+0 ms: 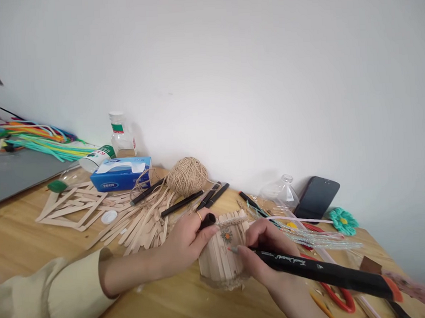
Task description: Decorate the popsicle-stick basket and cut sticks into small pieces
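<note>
My left hand (191,234) is closed, with a black marker cap (207,220) tucked between thumb and finger, and it steadies a small holder covered in upright craft sticks (221,264). Twine runs around the holder's top and bottom. A flower with an orange centre (227,235) is drawn on its front. My right hand (269,256) grips a thick black marker (313,268) with an orange-red end. The marker's tip is at the sticks just below the flower; whether it touches them I cannot tell.
Loose craft sticks (144,228), a twine ball (187,176) and a blue tissue box (122,175) lie to the left. Several black markers (181,204) lie behind. A phone (317,196), a teal flower (343,221) and red-handled scissors (345,302) are on the right.
</note>
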{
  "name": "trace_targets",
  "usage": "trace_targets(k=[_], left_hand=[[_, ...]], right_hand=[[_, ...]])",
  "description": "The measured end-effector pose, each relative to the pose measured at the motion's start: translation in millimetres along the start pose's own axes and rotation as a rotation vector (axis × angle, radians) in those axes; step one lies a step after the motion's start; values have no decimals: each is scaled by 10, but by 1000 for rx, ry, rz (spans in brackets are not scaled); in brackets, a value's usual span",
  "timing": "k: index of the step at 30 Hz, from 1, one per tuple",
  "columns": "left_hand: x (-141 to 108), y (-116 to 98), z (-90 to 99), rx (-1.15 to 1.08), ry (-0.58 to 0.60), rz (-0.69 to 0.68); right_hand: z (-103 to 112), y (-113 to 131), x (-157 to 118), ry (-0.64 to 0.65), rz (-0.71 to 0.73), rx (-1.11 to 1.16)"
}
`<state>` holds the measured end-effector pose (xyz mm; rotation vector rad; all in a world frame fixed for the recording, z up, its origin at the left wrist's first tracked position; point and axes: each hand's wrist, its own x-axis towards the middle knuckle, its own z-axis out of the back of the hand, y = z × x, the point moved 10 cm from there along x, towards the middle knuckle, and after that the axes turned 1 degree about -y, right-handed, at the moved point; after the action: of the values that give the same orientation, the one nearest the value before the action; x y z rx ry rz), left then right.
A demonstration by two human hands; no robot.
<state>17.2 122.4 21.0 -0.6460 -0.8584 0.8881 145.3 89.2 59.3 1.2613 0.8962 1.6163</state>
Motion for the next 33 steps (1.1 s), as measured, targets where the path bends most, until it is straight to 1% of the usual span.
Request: trace_targets(k=[3, 8, 12, 15, 21, 28, 33], left_hand=[[2, -44, 6, 42, 2, -2], [3, -28, -12, 51, 15, 36], [-9, 9, 2, 55, 2, 78], [-9, 5, -14, 57, 24, 84], [13, 5, -12, 79, 22, 87], [15, -36, -5, 110, 24, 51], [7, -37, 6, 119, 16, 51]], right_hand=[[-58, 60, 36, 34, 83, -14], [-30, -2, 33, -18, 104, 52], [-28, -77, 13, -22, 91, 123], [-36, -101, 12, -17, 68, 118], [-55, -69, 10, -9, 65, 83], [-31, -37, 33, -23, 73, 22], [-24, -33, 37, -25, 57, 14]])
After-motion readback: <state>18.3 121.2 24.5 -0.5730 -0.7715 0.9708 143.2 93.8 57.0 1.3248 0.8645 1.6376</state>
